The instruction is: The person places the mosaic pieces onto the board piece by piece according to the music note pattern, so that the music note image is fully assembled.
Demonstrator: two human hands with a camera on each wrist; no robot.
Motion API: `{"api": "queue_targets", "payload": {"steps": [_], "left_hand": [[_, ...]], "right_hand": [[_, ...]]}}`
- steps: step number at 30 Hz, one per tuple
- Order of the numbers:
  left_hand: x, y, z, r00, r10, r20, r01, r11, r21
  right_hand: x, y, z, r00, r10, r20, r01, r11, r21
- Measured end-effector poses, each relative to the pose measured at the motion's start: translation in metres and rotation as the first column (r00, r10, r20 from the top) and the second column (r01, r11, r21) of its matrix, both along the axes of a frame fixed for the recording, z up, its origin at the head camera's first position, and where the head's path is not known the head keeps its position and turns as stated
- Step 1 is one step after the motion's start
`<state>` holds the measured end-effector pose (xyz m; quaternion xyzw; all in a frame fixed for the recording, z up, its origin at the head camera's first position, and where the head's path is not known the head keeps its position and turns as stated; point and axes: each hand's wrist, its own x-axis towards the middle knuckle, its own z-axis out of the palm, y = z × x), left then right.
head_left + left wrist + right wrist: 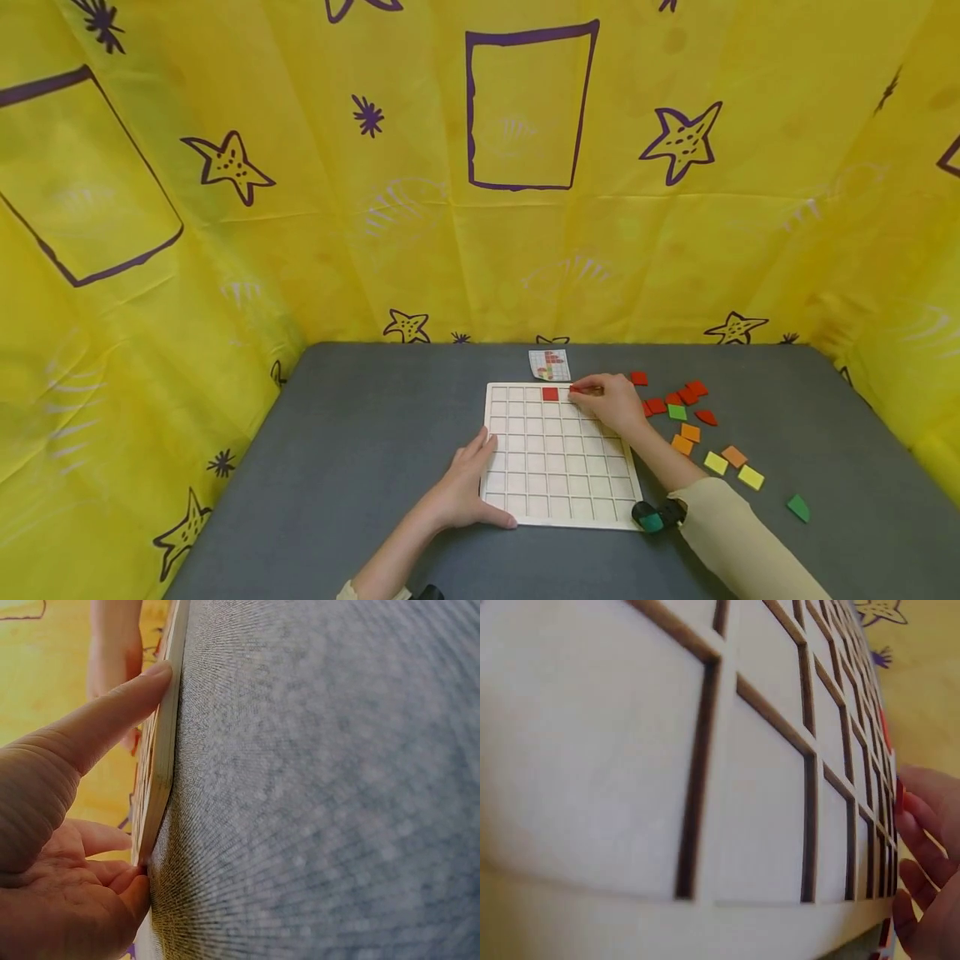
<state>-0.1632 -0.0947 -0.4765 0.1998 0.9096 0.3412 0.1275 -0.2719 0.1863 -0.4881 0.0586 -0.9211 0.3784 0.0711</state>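
A white gridded board lies on the dark table, with one red square tile in its far row. Over that row, to the right of the tile, my right hand pinches another red tile; in the right wrist view this pinched red tile shows edge-on between fingertips and thumb. My left hand rests at the board's near left corner, fingers along the left side and thumb on the front edge. The left wrist view shows the extended thumb touching the board's rim.
Behind the board lies a small printed card with a coloured grid pattern. Loose tiles are scattered to the right: red, green, orange, yellow and a rounded green piece. Yellow cloth hangs around the table.
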Motion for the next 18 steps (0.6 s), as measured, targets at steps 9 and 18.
{"api": "queue_targets", "payload": {"steps": [9,18], "left_hand": [[0.0004,-0.0006,-0.0005,1.000,-0.003,0.018,0.003,1.000,0.007],[-0.0012,-0.0021,-0.0002,1.000,-0.011,0.019,0.011,1.000,0.015]], "right_hand": [[0.0021,-0.0111,0.0000,0.998,0.036,-0.057,-0.034,0.998,0.050],[0.0017,-0.0094,-0.0028,0.993,0.099,-0.060,-0.095,0.994,0.063]]}}
